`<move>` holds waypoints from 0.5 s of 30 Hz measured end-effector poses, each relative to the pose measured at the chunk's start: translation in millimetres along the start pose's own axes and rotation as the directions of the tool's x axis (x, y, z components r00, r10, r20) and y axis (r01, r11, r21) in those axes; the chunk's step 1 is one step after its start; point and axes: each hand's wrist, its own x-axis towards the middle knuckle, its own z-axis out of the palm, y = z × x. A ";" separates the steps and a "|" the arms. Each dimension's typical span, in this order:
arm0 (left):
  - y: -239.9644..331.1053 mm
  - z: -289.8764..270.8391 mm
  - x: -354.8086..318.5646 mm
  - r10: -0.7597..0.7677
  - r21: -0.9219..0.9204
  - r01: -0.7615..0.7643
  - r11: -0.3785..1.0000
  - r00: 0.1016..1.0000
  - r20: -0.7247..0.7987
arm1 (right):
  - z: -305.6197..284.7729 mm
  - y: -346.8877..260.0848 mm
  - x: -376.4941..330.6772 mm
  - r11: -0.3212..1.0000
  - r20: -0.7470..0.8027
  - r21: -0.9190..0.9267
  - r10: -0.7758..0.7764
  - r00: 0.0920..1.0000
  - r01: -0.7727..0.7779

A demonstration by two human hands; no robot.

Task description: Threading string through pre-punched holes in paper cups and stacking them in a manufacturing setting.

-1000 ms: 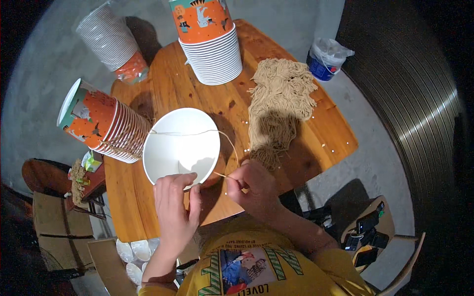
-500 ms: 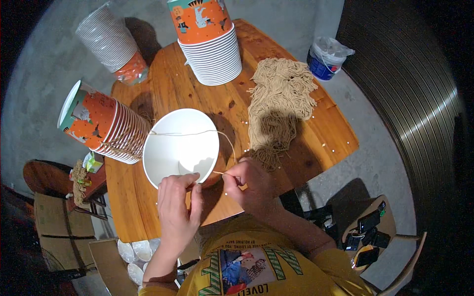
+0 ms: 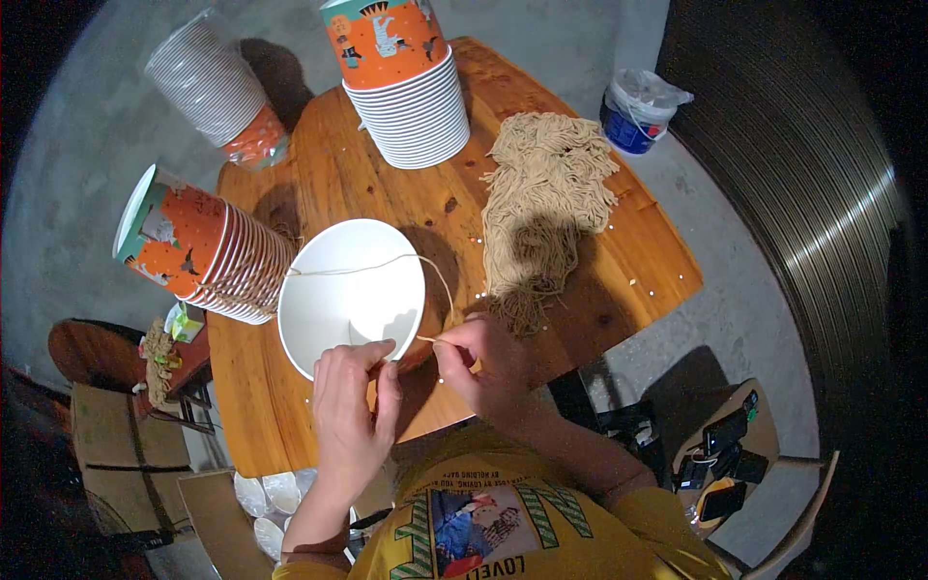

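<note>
A paper bucket (image 3: 333,285), white inside, stands tilted at the near middle of the wooden table. My left hand (image 3: 353,401) grips its near rim, thumb and fingers on either side of the wall. Just right of the bucket, my right hand (image 3: 483,367) is closed in a pinch on a short end of thin tan cord. The cord (image 3: 414,256) stretches across the bucket's mouth from the left rim and loops down on the right toward my right hand. Where the pinched end meets the bucket wall is too small to make out.
A pile of cut tan cords (image 3: 551,174) lies on the right. Orange-printed buckets are stacked at left (image 3: 179,237), with cords along their rims, and at back (image 3: 406,106). Behind stands a plastic-wrapped bucket stack (image 3: 213,87). White bits dot the wooden table (image 3: 638,251).
The bucket has shifted very slightly toward me in the picture. Both hands keep their hold, and the cord loop beside the right hand hangs a little differently.
</note>
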 end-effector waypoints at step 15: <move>-7.4 -26.0 35.0 -0.204 -0.211 0.307 0.928 0.893 0.402 | 4.3 -9.1 4.2 0.963 0.081 0.052 0.260 0.962 -0.265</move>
